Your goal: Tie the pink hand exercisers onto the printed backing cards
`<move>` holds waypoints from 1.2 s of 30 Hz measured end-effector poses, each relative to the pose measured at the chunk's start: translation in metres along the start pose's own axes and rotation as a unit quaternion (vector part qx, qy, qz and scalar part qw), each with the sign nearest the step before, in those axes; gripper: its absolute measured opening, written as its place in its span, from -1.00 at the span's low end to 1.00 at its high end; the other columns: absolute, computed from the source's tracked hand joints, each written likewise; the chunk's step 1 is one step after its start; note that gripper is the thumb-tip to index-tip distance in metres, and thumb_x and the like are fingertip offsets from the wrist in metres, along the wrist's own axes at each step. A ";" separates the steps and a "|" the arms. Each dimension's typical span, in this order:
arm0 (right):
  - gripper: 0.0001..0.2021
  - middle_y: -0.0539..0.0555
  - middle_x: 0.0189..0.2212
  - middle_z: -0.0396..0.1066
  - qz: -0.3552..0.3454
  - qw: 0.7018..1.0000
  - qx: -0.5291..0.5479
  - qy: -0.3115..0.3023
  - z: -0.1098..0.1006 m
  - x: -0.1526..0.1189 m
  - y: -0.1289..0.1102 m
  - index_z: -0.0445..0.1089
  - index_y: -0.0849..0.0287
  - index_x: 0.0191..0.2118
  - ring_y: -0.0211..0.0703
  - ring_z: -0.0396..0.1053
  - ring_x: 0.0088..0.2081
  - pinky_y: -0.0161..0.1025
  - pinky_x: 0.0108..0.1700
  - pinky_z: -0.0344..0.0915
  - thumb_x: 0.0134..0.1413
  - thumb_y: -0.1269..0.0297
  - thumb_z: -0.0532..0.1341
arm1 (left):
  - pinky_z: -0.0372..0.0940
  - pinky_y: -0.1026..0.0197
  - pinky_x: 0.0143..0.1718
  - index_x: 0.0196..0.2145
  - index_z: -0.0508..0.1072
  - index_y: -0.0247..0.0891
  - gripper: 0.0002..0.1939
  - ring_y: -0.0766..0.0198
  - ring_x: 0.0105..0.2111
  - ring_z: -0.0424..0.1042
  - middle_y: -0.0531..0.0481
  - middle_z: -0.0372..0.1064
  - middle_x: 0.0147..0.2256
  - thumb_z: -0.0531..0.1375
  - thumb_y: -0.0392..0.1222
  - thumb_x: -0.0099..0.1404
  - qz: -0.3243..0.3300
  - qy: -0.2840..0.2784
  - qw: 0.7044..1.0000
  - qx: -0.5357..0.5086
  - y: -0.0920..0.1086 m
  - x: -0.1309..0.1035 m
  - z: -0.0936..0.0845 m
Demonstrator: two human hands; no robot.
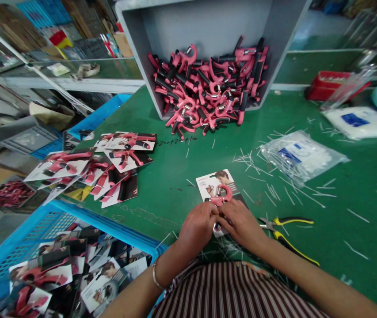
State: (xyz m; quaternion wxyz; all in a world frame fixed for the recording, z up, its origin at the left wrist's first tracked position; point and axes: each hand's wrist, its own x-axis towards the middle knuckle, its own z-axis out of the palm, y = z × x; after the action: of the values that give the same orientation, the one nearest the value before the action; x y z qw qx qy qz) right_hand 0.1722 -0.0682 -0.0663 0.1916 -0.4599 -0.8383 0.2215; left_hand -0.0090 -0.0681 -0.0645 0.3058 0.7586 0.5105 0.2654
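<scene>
A pink hand grip (225,194) with a metal spring lies on a printed backing card (206,183) in front of me on the green table. Over its lower part my left hand (199,226) and my right hand (238,221) meet, fingertips pressed close together. The left fingers pinch at the middle of the hand grip; what lies between them is hidden. My right fingers curl around its lower handle, most of which they cover. Just right of my right hand, pliers (277,223) with yellow and black handles rest with their jaws pointing toward my wrist.
A grey bin (208,22) tipped toward me holds many pink hand grips (208,88). Carded hand grips (125,159) are piled at left, above a blue crate (105,227) with more. Bagged white ties (302,154) and loose ties (249,161) lie at right, near a red container (329,84).
</scene>
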 end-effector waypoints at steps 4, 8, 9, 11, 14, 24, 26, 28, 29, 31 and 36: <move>-0.85 0.10 -0.31 0.37 -0.009 1.000 0.018 0.002 -0.001 0.000 0.005 0.42 0.15 -0.30 -0.04 0.21 -0.18 -0.11 -0.11 0.15 0.27 0.28 0.15 | 0.28 0.23 -0.24 -0.36 0.32 -0.23 -0.89 0.29 -0.36 0.37 0.07 0.34 -0.40 0.12 -0.41 0.27 -0.010 0.009 0.999 -0.032 0.001 -0.003 -0.008; -0.91 0.07 -0.30 0.38 0.015 0.996 0.081 0.035 -0.001 -0.001 0.009 0.39 0.15 -0.34 -0.06 0.23 -0.17 -0.13 -0.11 0.14 0.21 0.34 0.21 | 0.30 0.08 -0.03 -0.07 0.31 -0.24 -0.70 0.16 -0.11 0.39 -0.10 0.39 -0.14 0.23 -0.27 0.23 -0.017 0.010 0.999 -0.045 -0.008 -0.017 0.002; -0.91 0.05 -0.30 0.39 0.016 0.994 0.103 0.040 0.000 0.000 0.009 0.38 0.15 -0.35 -0.08 0.24 -0.17 -0.13 -0.09 0.14 0.21 0.35 0.21 | 0.26 -0.02 0.05 0.01 0.28 -0.26 -0.55 0.07 0.01 0.34 -0.18 0.35 -0.02 0.29 -0.24 0.18 -0.009 0.022 0.999 -0.021 -0.011 -0.020 0.008; -0.90 0.03 -0.29 0.41 0.009 0.988 0.145 0.044 0.003 0.004 0.008 0.37 0.14 -0.36 -0.09 0.26 -0.16 -0.12 -0.05 0.12 0.21 0.36 0.22 | 0.14 -0.16 0.15 0.05 0.29 -0.29 -0.46 -0.07 0.15 0.20 -0.28 0.24 0.12 0.33 -0.22 0.13 0.006 0.064 0.997 0.043 -0.018 -0.023 0.022; -0.90 0.02 -0.28 0.45 -0.002 0.980 0.191 0.057 0.008 0.009 0.007 0.39 0.13 -0.35 -0.10 0.27 -0.13 -0.09 0.00 0.12 0.22 0.33 0.22 | 0.08 -0.22 0.16 -0.10 0.42 -0.27 -0.77 -0.09 0.21 0.14 -0.25 0.29 0.11 0.21 -0.28 0.27 0.019 0.127 0.986 0.106 -0.025 -0.019 0.034; -0.21 0.31 0.23 0.10 0.130 0.987 -0.094 -0.010 -0.068 -0.107 0.071 0.13 0.10 0.24 0.29 0.03 0.20 0.25 0.12 0.03 -0.10 -0.02 0.37 | 0.41 0.20 -0.26 -0.03 0.40 -0.22 -0.56 0.17 -0.24 0.52 -0.08 0.51 -0.16 0.27 0.04 0.20 -0.264 0.101 0.895 -0.345 -0.027 -0.006 -0.042; -0.20 0.33 0.17 0.16 0.142 0.977 -0.150 -0.061 -0.079 -0.131 0.076 0.12 0.13 0.26 0.29 0.12 0.12 0.24 0.07 0.07 -0.11 0.05 0.37 | 0.42 0.20 -0.32 -0.02 0.41 -0.23 -0.47 0.18 -0.32 0.53 -0.08 0.53 -0.20 0.35 0.01 0.10 -0.324 0.074 0.837 -0.435 -0.028 0.000 -0.042; -0.35 0.31 0.05 0.27 0.145 0.972 -0.165 -0.083 -0.084 -0.138 0.075 0.18 0.17 0.23 0.19 0.22 0.02 0.16 0.02 0.15 0.00 0.20 0.29 | 0.43 0.15 -0.35 -0.06 0.45 -0.26 -0.51 0.15 -0.37 0.54 -0.11 0.54 -0.25 0.37 -0.03 0.09 -0.359 -0.010 0.788 -0.500 -0.024 0.007 -0.030; -0.45 0.29 -0.02 0.31 0.150 0.973 -0.155 -0.083 -0.085 -0.136 0.074 0.22 0.20 0.19 0.13 0.25 -0.04 0.10 0.00 0.18 0.06 0.26 0.23 | 0.43 0.13 -0.37 -0.10 0.46 -0.27 -0.56 0.14 -0.40 0.54 -0.11 0.55 -0.28 0.36 -0.04 0.10 -0.363 -0.053 0.772 -0.519 -0.020 0.009 -0.021; -0.62 0.23 -0.15 0.34 0.182 0.978 -0.085 -0.066 -0.087 -0.128 0.071 0.31 0.24 0.07 0.02 0.30 -0.15 0.00 -0.07 0.24 0.14 0.29 0.14 | 0.41 0.15 -0.42 -0.17 0.46 -0.27 -0.64 0.16 -0.45 0.53 -0.07 0.54 -0.34 0.33 -0.03 0.13 -0.338 -0.089 0.774 -0.528 -0.011 0.012 -0.003; -0.66 0.10 -0.16 0.35 0.267 0.906 0.323 -0.069 -0.088 -0.102 0.052 0.26 0.15 0.01 -0.06 0.33 -0.18 -0.14 -0.14 0.30 0.25 0.05 0.06 | 0.34 0.28 -0.45 -0.25 0.35 -0.24 -0.72 0.28 -0.48 0.47 0.07 0.47 -0.44 0.25 -0.01 0.21 -0.236 0.059 0.866 -0.436 -0.006 0.017 0.023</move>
State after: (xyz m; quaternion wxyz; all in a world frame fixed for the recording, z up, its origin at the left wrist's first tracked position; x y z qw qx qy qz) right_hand 0.3054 -0.1135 -0.0341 0.2054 -0.5629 -0.5781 0.5538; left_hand 0.0100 -0.0546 -0.0828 0.6283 0.3879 0.5236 0.4251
